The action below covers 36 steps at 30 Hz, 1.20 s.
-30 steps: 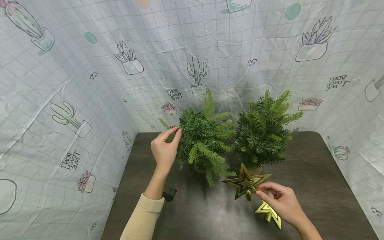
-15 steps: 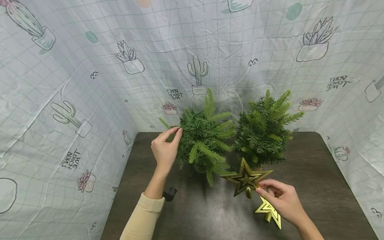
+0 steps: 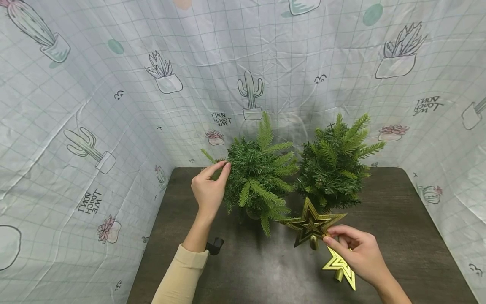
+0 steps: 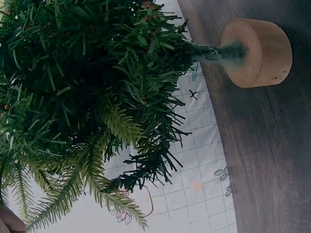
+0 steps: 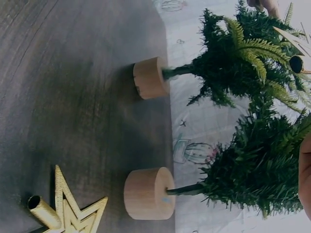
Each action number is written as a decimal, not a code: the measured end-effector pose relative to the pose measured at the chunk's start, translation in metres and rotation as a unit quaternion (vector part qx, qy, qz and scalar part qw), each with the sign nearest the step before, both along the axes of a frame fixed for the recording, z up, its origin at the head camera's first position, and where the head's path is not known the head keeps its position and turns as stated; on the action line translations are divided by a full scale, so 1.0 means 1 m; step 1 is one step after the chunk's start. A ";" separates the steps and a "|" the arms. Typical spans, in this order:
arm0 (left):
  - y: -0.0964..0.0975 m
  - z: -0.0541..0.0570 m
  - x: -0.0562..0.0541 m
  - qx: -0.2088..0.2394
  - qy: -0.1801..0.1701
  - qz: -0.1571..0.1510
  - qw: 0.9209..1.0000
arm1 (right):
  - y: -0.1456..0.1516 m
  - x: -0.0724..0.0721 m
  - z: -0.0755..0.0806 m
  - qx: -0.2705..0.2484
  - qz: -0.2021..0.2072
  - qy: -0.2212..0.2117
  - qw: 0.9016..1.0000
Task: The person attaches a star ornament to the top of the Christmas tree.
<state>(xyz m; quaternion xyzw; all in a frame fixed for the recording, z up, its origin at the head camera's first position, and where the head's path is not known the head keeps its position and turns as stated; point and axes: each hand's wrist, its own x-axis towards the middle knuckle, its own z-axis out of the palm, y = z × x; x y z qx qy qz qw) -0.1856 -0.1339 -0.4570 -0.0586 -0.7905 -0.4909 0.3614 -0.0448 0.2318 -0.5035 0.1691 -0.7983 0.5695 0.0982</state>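
Observation:
My left hand [image 3: 209, 190] pinches with thumb and forefinger at the left side of a small artificial Christmas tree [image 3: 254, 164]. In the left wrist view its fingertip [image 4: 10, 221] shows beside the light green sprigs. The tree stands upright on a round wooden base [image 4: 257, 53]. Between the fingers of my right hand [image 3: 360, 253] is one point of a gold star tree topper [image 3: 308, 223], raised above the table with its socket downward. A second gold star topper [image 3: 339, 265] lies on the table, partly covered by that hand in the head view.
Another small Christmas tree [image 3: 334, 169] stands close to the right of the first, on its own wooden base [image 5: 150, 194]. A black object [image 3: 215, 246] shows beside the left wrist. A printed curtain [image 3: 197, 55] surrounds the dark wood table [image 3: 398, 211].
My right hand has lifted the held star slightly, away toward the trees, and it leans more upright. The left hand keeps its place on the tree.

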 end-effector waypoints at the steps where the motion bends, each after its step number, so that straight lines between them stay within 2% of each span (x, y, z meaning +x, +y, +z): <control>1: 0.000 0.000 0.000 -0.001 0.000 0.001 1.000 | 0.000 0.000 0.001 0.000 0.000 0.001 1.000; 12: 0.000 0.000 0.000 -0.006 0.000 0.003 1.000 | -0.008 -0.002 0.016 -0.003 0.001 0.035 0.999; 26: 0.000 -0.002 0.001 -0.004 0.007 0.005 1.000 | -0.013 -0.002 0.032 -0.019 0.007 0.014 1.000; 36: 0.000 -0.003 0.000 -0.003 0.004 0.004 1.000 | -0.018 -0.004 0.042 -0.026 -0.008 0.014 1.000</control>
